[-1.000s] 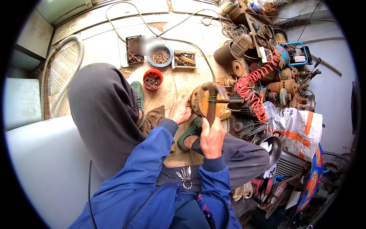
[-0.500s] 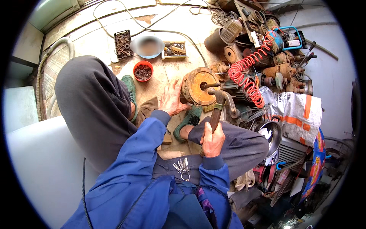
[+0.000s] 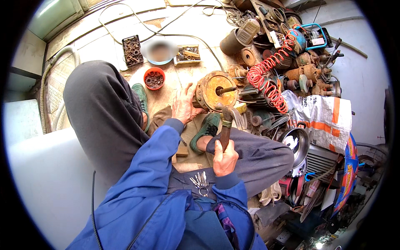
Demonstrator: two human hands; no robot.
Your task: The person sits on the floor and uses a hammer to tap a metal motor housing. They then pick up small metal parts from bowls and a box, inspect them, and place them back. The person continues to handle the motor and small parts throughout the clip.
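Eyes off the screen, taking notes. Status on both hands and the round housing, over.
Right hand gripping hammer. Left hand open beside rusty round housing. Shaft protruding from housing's face. Hammer's head overlaps housing's lower edge in view.

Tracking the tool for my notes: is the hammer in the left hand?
No, the right hand grips the hammer by its handle.

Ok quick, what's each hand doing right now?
Left hand: open, fingers spread, beside the rusty part.
Right hand: closed, holding the hammer by its handle.
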